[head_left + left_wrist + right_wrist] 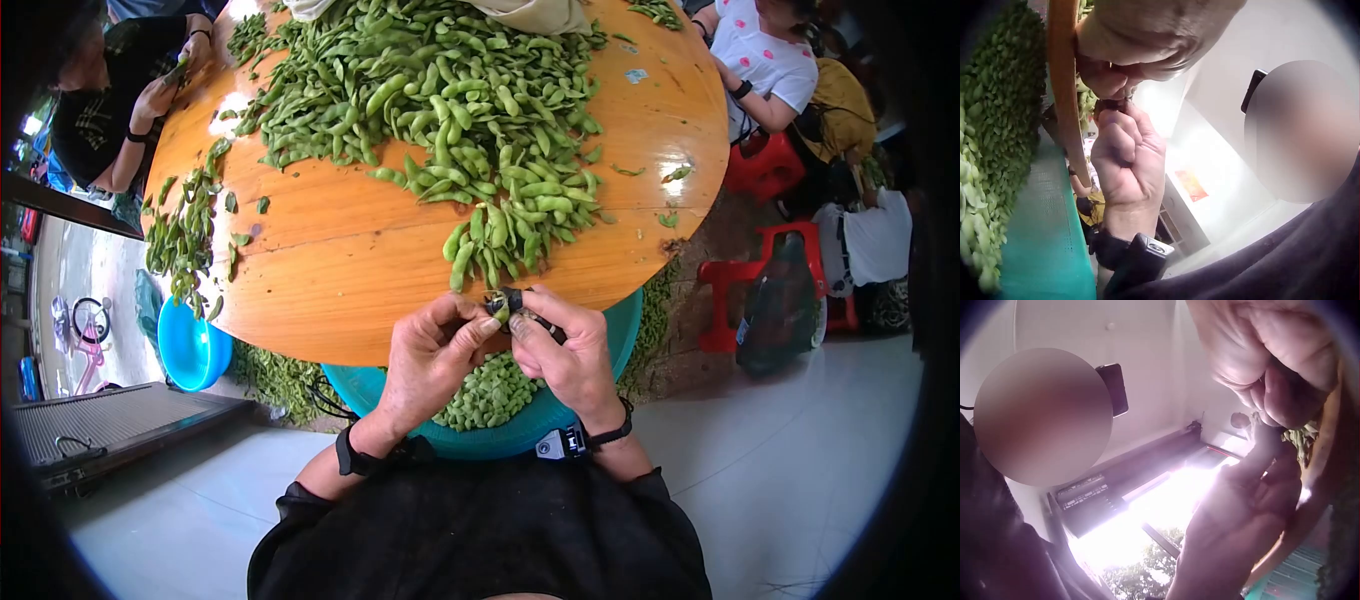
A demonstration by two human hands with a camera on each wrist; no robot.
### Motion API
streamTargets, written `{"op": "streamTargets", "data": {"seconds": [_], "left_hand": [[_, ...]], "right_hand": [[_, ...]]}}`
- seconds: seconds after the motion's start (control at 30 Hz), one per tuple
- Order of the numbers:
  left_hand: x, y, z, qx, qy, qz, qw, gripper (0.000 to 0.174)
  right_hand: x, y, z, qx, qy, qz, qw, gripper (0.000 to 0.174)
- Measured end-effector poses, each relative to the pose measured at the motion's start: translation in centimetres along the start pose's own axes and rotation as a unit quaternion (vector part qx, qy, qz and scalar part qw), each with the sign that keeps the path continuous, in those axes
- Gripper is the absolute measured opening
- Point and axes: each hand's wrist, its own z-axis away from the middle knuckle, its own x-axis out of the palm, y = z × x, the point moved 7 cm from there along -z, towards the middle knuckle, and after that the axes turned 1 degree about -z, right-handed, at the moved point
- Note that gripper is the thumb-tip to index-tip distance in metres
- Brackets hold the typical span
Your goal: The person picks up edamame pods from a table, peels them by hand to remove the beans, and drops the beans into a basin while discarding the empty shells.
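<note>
Just off the table's near edge, both hands meet at a green soybean pod in the head view. My left hand pinches it between thumb and fingers. From the other side my right hand grips the pod with thumb and forefinger; black material shows at its fingertips, and I cannot tell whether that is a finger wrap or a small tool. Below the hands, shelled green beans lie in a teal basin. In both wrist views the fingers largely hide the pod.
A large pile of pods covers much of the round wooden table. A smaller heap lies at its left edge. A blue basin stands below left, red stools to the right. Other people sit around the table.
</note>
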Motion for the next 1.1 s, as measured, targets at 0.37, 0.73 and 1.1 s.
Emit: {"op": "streamTargets", "data": {"seconds": [0.37,0.73,1.1], "left_hand": [[0.7,0.4,0.1,0.041,0.007,-0.028,0.999,0.008],[1.1,0.3,0.3,-0.067,-0.131,0.11,0.983,0.014],[1.8,2.0,2.0,0.137,-0.083,-0.292,0.943,0.005]], "right_hand": [[-0.5,-1.2,0.5,-0.053,-0.014,0.083,0.995,0.022],[0.9,-3.6,1.8,-0.357,-0.041,0.369,0.857,0.027],[-2.1,-3.7,3.3,-0.211,-0.013,0.357,0.91,0.031]]}}
